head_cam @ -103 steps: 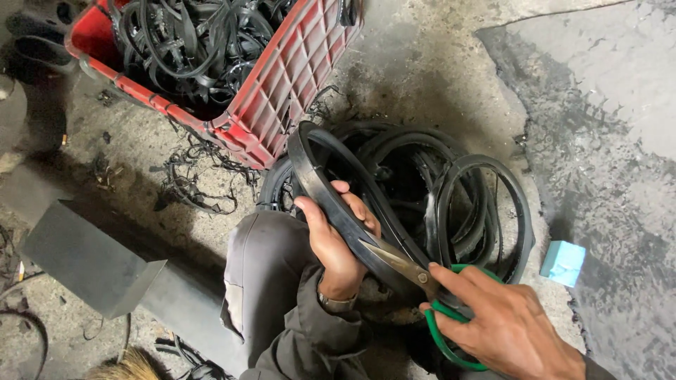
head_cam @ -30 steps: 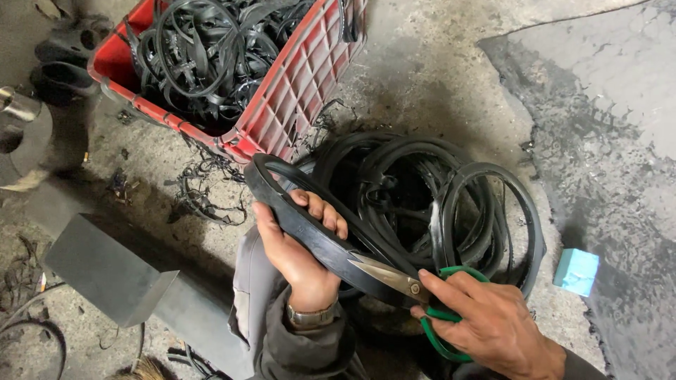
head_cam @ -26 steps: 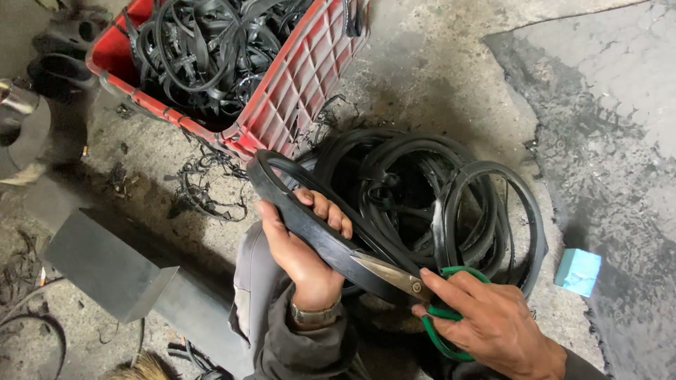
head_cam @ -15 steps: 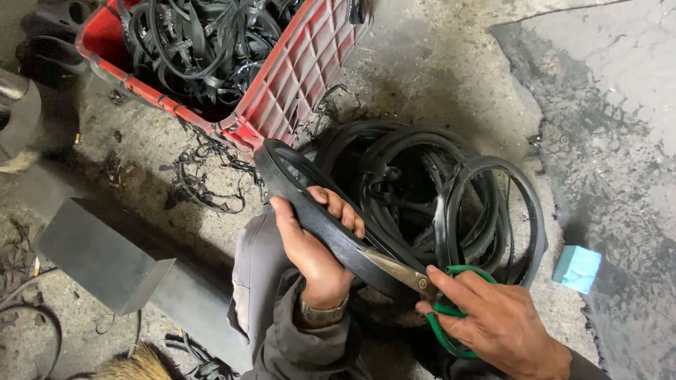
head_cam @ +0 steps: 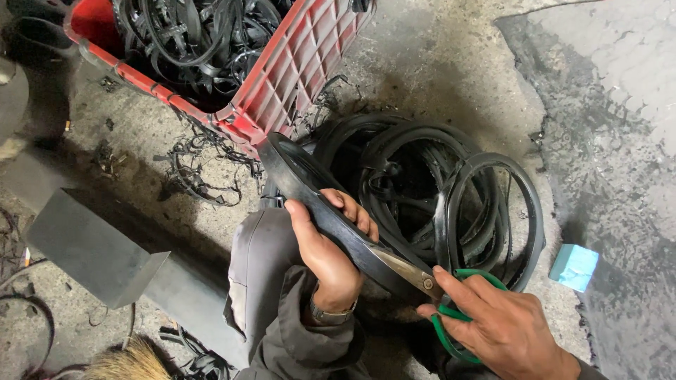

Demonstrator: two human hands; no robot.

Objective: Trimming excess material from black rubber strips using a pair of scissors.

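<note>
My left hand (head_cam: 325, 248) grips a black rubber ring (head_cam: 296, 176) over my grey-trousered knee. My right hand (head_cam: 503, 331) holds green-handled scissors (head_cam: 422, 278) whose metal blades bite into the ring's edge just right of my left fingers. A pile of black rubber rings (head_cam: 451, 190) lies on the floor behind the scissors.
A red plastic crate (head_cam: 296, 63) full of black rubber strips stands at the top left. Thin rubber scraps (head_cam: 193, 169) litter the concrete floor beside it. A dark grey block (head_cam: 91, 246) lies at the left, and a small light-blue block (head_cam: 574, 267) at the right.
My left hand has slid along the ring, and the ring has turned a little through the scissors. The view has shifted slightly.
</note>
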